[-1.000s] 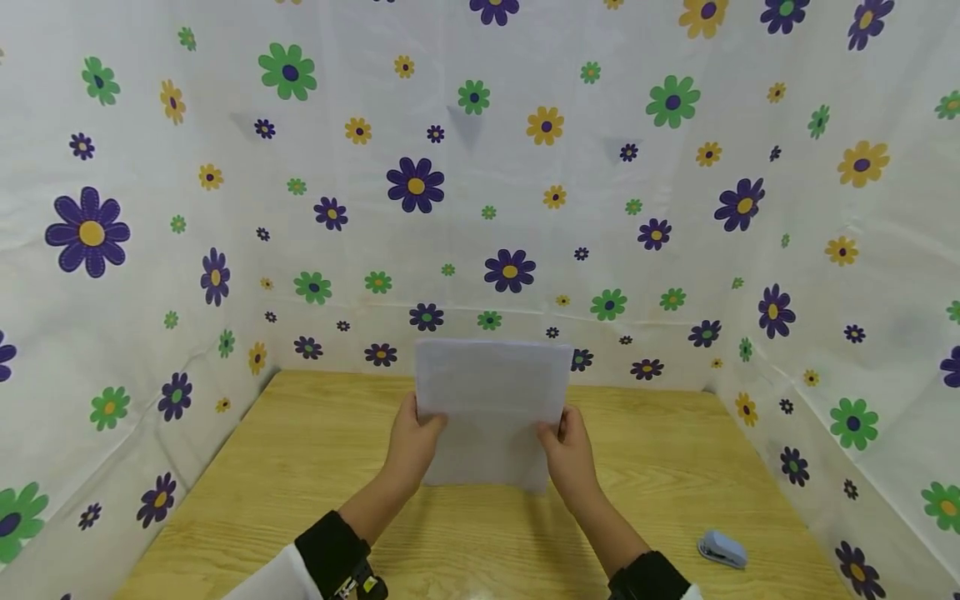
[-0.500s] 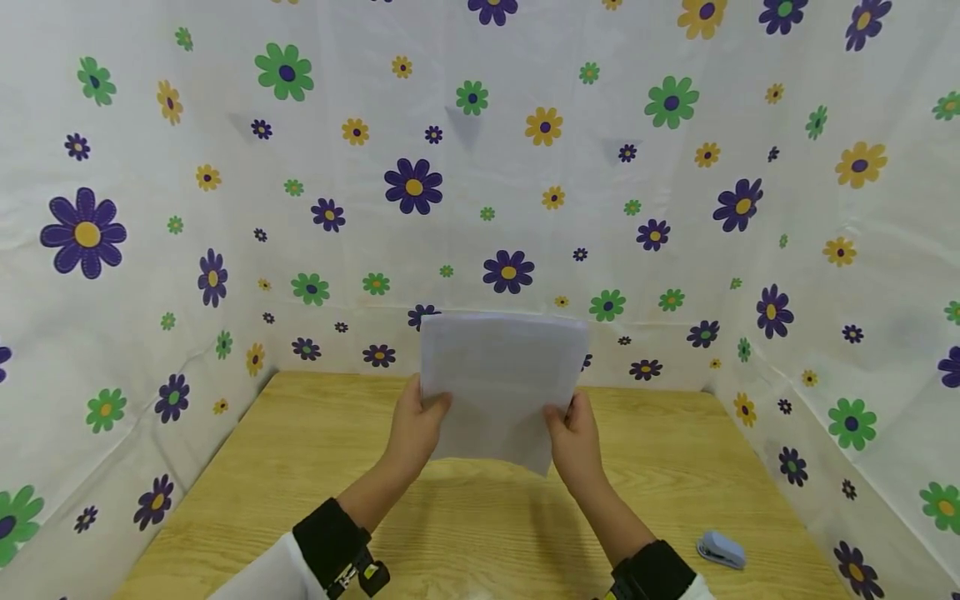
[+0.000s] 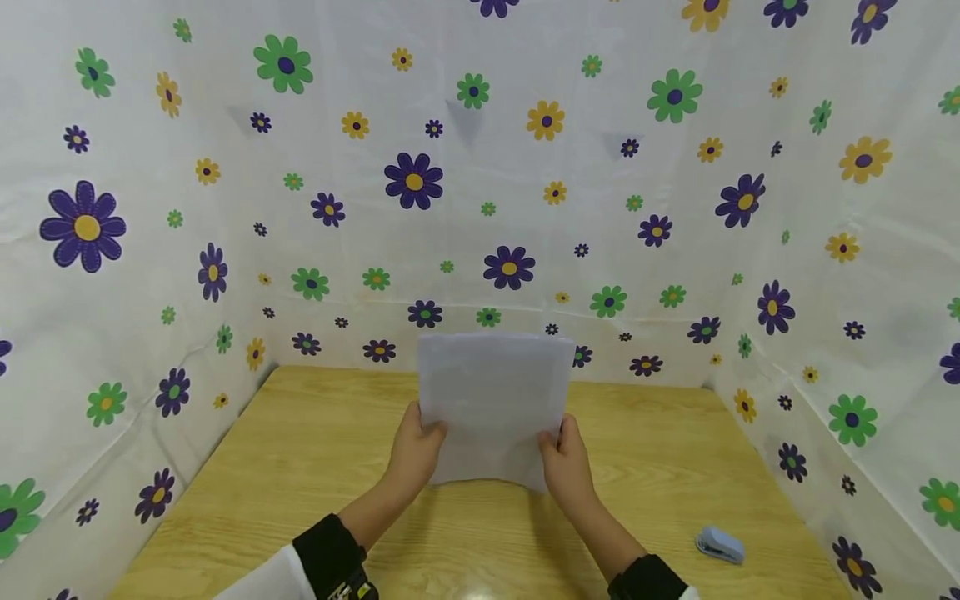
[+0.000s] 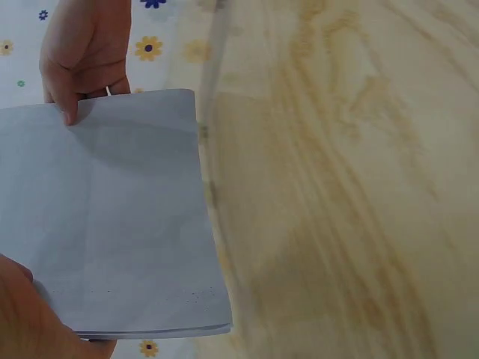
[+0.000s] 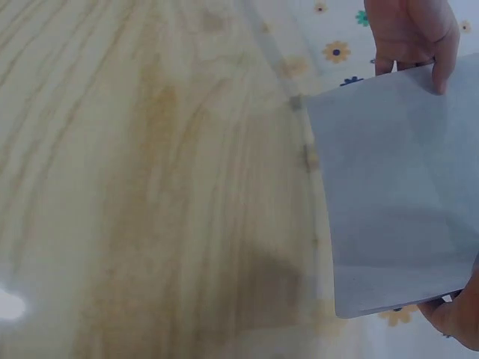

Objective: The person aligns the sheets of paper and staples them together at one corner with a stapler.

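A stack of white paper sheets (image 3: 491, 400) is held upright above the table, its lower edge bowed slightly. My left hand (image 3: 414, 450) grips its left side, thumb on the near face and fingers behind. On the opposite side my right hand (image 3: 567, 467) pinches the sheets the same way. In the left wrist view the paper (image 4: 135, 209) shows layered edges at one side, with the left hand (image 4: 34, 321) at the lower corner. The right wrist view has the paper (image 5: 397, 187) between both hands, the right hand (image 5: 460, 318) partly cut off.
A small light-blue stapler (image 3: 720, 545) lies on the wooden table (image 3: 315, 450), right of my right forearm. White flower-patterned sheeting (image 3: 480, 217) stands around the table's back and both sides.
Both hands lifted the paper about half a second ago, and it has since come down again to roughly its earlier height. The grip looks unchanged, and the stapler stays put.
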Demonstrator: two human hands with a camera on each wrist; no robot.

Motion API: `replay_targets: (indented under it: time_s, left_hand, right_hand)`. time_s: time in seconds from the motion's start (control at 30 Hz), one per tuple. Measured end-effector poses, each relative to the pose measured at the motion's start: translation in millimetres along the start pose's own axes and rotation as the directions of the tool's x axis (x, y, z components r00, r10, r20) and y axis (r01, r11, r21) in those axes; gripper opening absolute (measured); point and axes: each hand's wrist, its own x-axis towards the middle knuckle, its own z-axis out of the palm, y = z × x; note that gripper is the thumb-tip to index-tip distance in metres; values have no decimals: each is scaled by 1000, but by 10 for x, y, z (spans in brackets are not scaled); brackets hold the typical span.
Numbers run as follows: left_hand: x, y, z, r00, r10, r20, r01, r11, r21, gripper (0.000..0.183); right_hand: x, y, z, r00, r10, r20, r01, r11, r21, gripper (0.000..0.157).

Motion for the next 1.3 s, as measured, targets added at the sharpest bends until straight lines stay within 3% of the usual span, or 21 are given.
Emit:
replay_targets:
  time_s: [0.17, 0.3, 0.43, 0.6, 0.73, 0.93, 1.07, 1.3]
  left_hand:
    - [37, 154, -41, 999, 46, -22, -46, 999, -6, 44]
    - [11, 216, -41, 999, 38, -33, -39, 999, -36, 40]
    - [-62, 127, -11, 998, -10, -57, 10, 1000, -2, 39]
    - [-129, -72, 10, 998, -66, -21, 66, 998, 4, 43]
    - [-131, -92, -4, 1000, -28, -2, 28, 999, -23, 45]
    - [-115, 30, -18, 999, 36, -8, -37, 998, -45, 40]
    - [-112, 124, -39, 1000, 25, -18, -24, 1000, 18, 40]
    - [-69, 246, -114, 998, -62, 6, 60, 988, 143, 44]
  right_hand:
    - [49, -124, -36, 998, -70, 1, 70, 997, 41, 25]
    - [37, -134, -37, 997, -72, -1, 72, 994, 77, 26]
    - [-22, 0, 1, 1000, -18, 1, 18, 999, 32, 29]
    - [-102, 160, 37, 998, 47, 47, -48, 999, 7, 31]
    - [-112, 133, 27, 999, 20, 45, -20, 1000, -14, 30]
    - [-75, 4, -51, 998, -35, 45, 36, 999, -8, 29]
    - [-62, -64, -94, 999, -31, 22, 32, 997, -69, 27]
    - [-29, -165, -128, 996, 85, -2, -85, 990, -112, 32]
